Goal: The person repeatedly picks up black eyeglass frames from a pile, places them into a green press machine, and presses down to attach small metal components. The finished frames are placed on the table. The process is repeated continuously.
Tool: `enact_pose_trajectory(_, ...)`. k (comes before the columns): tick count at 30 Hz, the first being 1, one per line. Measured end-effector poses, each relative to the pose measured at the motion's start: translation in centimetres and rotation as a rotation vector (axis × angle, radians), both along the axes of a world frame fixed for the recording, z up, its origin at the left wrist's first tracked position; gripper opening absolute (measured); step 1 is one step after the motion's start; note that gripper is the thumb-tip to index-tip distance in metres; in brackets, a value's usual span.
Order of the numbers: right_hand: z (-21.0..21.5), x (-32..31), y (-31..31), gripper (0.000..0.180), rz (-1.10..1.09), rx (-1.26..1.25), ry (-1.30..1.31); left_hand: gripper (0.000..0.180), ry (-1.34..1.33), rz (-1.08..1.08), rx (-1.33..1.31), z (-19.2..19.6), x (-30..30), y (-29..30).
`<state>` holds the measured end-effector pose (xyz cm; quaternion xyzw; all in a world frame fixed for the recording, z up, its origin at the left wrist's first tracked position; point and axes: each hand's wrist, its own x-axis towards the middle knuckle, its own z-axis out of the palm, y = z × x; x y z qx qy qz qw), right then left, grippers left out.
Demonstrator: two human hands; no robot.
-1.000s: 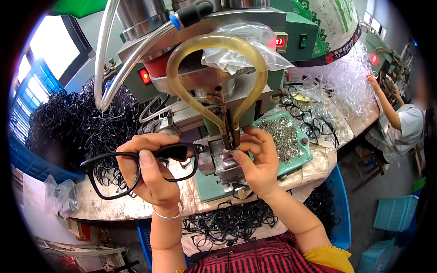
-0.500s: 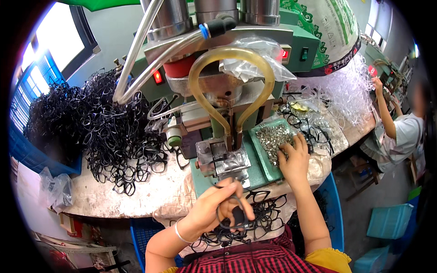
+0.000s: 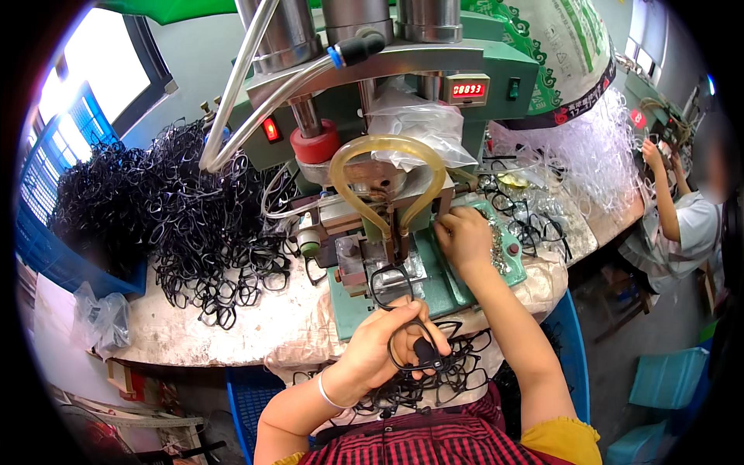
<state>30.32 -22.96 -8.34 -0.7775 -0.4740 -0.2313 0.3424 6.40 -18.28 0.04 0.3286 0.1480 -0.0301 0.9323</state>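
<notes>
My left hand grips a black eyeglass frame by its near part. The far rim of that frame reaches onto the metal fixture of a green press, under the press's lowered tip. My right hand is over the left side of a green tray of small metal parts, beside the press head. Its fingers are bent and closed together; whatever is between the fingertips is hidden. A yellowish hose loops down to the press tip.
A large heap of black eyeglass frames covers the table's left. More frames lie by my lap. Blue baskets stand below the table edge. Clear plastic pieces are piled at right, where another person sits.
The press head and hose have come down. My left hand has brought the eyeglass frame's far rim onto the fixture. My right hand has moved from the metal parts leftward and away, its fingers closing.
</notes>
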Motion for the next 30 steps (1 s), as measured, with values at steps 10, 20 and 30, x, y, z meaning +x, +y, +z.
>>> enact_pose_trajectory(10, -1.7, -1.5, -8.5, 0.013, -0.066, 0.47, 0.919, 0.018, 0.276, 0.723, 0.585, -9.2, -13.8, 3.6)
enact_pose_trajectory(20, -1.8, -1.7, -2.0, 0.018, 0.154, 0.644, 1.013, 0.005, 0.452, 1.057, 1.863, -8.2, -12.3, 18.2)
enact_pose_trajectory(30, -2.0, -2.9, -10.0, 0.013, -0.147, 0.37, 0.503, 0.015, 0.869, 0.697, 2.419, -13.1, -7.1, 24.0)
